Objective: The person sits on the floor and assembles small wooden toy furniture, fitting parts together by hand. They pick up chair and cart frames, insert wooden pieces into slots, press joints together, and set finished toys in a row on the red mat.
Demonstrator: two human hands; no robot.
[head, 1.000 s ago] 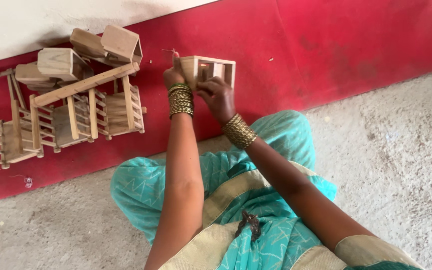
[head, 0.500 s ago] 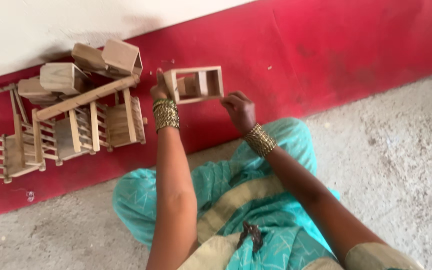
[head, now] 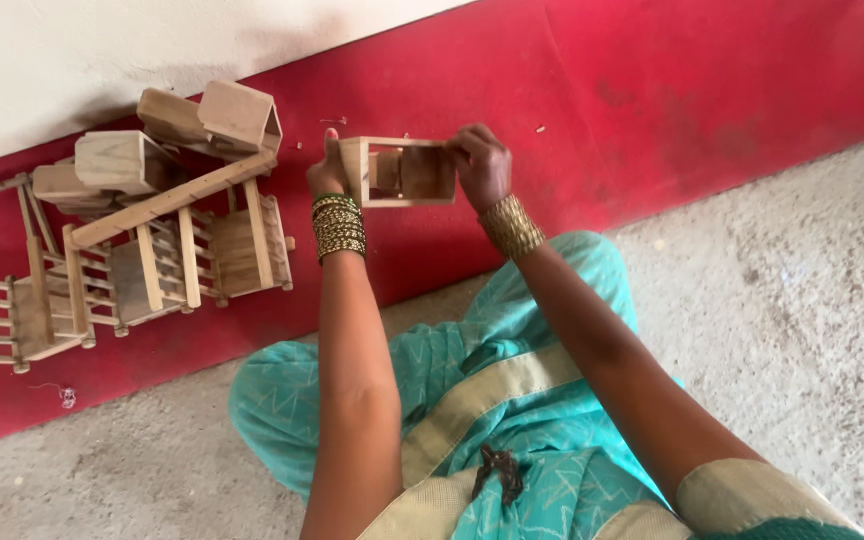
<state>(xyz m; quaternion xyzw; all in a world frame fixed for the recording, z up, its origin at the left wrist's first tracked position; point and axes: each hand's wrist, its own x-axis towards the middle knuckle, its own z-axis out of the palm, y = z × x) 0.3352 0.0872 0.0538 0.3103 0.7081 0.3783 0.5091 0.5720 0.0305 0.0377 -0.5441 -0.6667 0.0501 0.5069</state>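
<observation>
Nearest to me, bottom of view, I see teal patterned cloth (head: 512, 400) w/ a beige band over the lap, person seated on grey concrete floor (head: 782, 330). Both forearms reach away from me toward the far side.

Left wrist carries a stack of green-gold bangles (head: 338, 226); right wrist has a gold cuff (head: 512, 226).

Left hand (head: 328, 172) is closed on the left end of a small wooden box frame (head: 399, 172), thumb up along its edge. Right hand (head: 480, 165) is closed on the frame's right end, fingers curled over the top corner. So both hands are clamped on it, 1 per side. The frame is held up off the ground, above the red mat (head: 652, 90), approx centre of view, open face toward me; a small wood block sits inside it.

Left of the hands, lying on the mat, apart from them: a cluster of small wooden chair-like frames (head: 152, 270) w/ slatted sides, leaning on each other, 1 long strip laid across the top.

Farther left-back: a few plain wooden boxes (head: 182, 130) piled together, near the white wall (head: 102, 50).
</observation>
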